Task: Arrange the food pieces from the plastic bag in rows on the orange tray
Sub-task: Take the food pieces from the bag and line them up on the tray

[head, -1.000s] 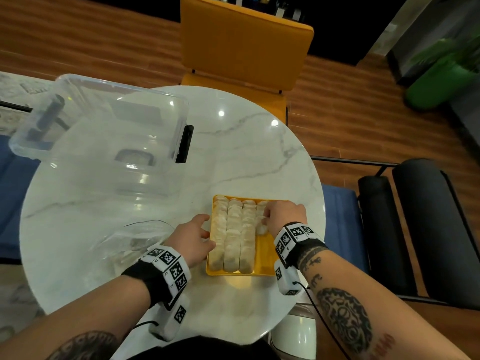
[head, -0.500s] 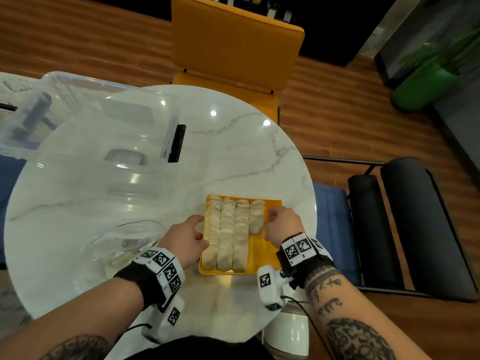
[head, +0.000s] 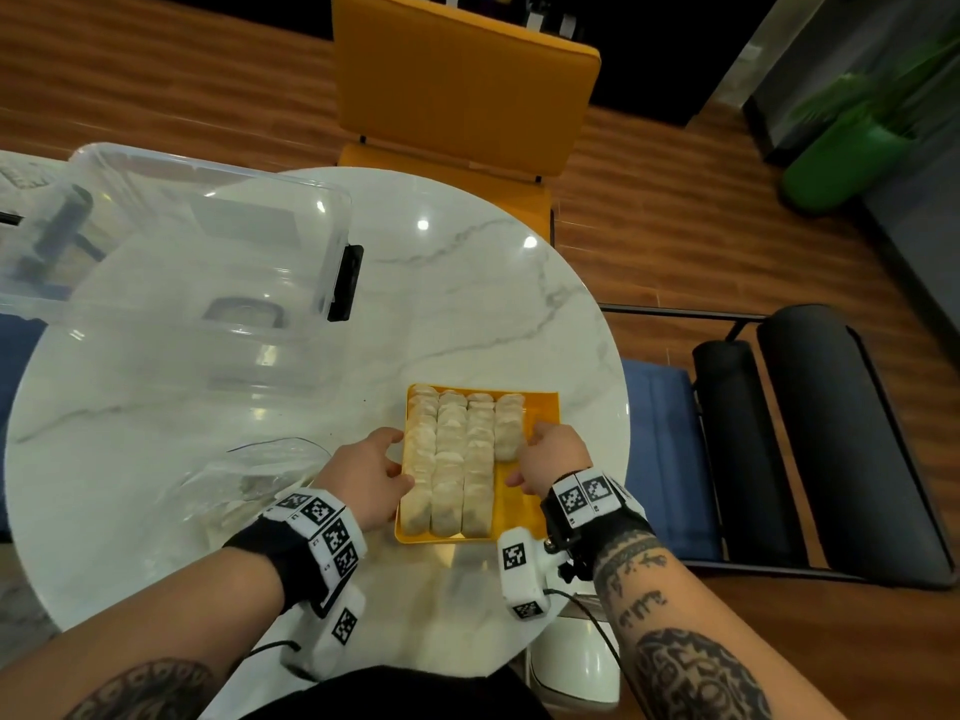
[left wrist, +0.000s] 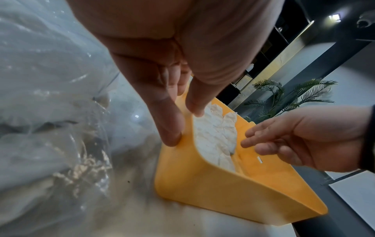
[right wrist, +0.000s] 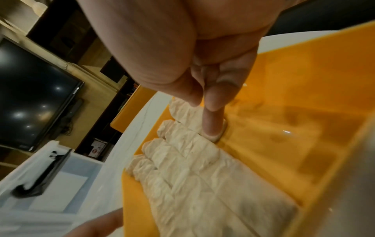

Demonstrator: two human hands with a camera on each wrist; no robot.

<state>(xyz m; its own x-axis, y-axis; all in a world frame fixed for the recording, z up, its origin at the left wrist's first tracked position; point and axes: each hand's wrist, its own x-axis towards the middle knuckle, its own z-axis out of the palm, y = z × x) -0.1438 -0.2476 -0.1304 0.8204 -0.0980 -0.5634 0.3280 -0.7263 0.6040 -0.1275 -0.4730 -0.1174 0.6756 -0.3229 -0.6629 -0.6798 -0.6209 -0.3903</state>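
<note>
The orange tray (head: 519, 504) lies on the near right of the marble table (head: 467, 304). It holds pale food pieces (head: 449, 459) in three full rows, plus a short fourth row (head: 508, 428) at the far right. My left hand (head: 374, 475) pinches the tray's left wall (left wrist: 174, 160), thumb outside and finger over the rim. My right hand (head: 550, 459) hovers over the tray's bare right part, its straight index finger (right wrist: 213, 125) touching the near end of the short row. The clear plastic bag (head: 244, 485) lies crumpled left of the tray with a few pieces inside.
A large clear storage bin (head: 171, 241) with a black latch covers the table's far left. An orange chair (head: 457, 80) stands behind the table, and black padded furniture (head: 831, 433) is on the right. The table edge runs close to the tray's right side.
My right hand has drawn back toward me from the tray's far right, uncovering the short fourth row. My left hand stays at the tray's left edge.
</note>
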